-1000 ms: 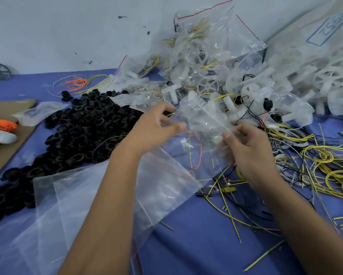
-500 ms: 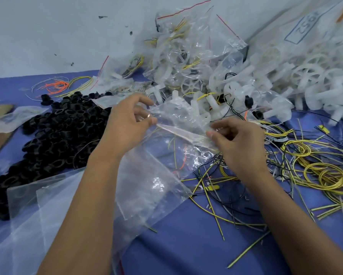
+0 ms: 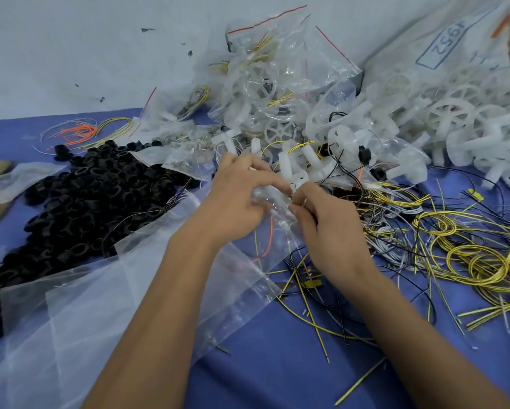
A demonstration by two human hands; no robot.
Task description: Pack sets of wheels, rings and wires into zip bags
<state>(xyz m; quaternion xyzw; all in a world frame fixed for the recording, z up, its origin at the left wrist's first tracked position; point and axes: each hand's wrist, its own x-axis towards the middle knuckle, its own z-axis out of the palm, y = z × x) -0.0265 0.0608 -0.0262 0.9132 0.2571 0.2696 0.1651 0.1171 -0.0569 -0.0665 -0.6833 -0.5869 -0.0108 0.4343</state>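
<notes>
Tabletop [image 3: 277,364]: blue covering, set against a pale scuffed wall; crowded from edge to edge.
Left hand [image 3: 236,199]: fingers [image 3: 265,175] curled, pinching the crumpled mouth of a small clear zip bag [image 3: 273,208].
Right hand [image 3: 330,228]: fingers curled, pinching the same bag from the opposite side; thumbs nearly meeting.
Zip bag: held just above the tabletop at centre, between both hands; orange wire visible through the film; other contents too blurred to tell.
Empty bags [image 3: 115,290]: flat clear stack beneath the left forearm, partly over the rings.
Rings [image 3: 94,196]: black heap, left of the hands.
Wheels [image 3: 454,122]: white, piled loose at far right, some inside a large printed sack.
Packed bags [image 3: 271,72]: red-striped, heaped against the wall behind the hands.
Wires [image 3: 469,249]: yellow coils and black and grey strands, right of and under the right hand.
Risk, seal: wire end likely to lie across the zip track, leaving the bag part open.
Risk, snag: loose strands beneath the right hand could catch and drag along on lifting.
Risk, slip: thin film bunched between fingertips could pull free and spill the set.
Risk, count: crumpled film hides contents; short set could pass unnoticed.
Risk, stack: forearm resting over empty bags could sweep them off the edge.
</notes>
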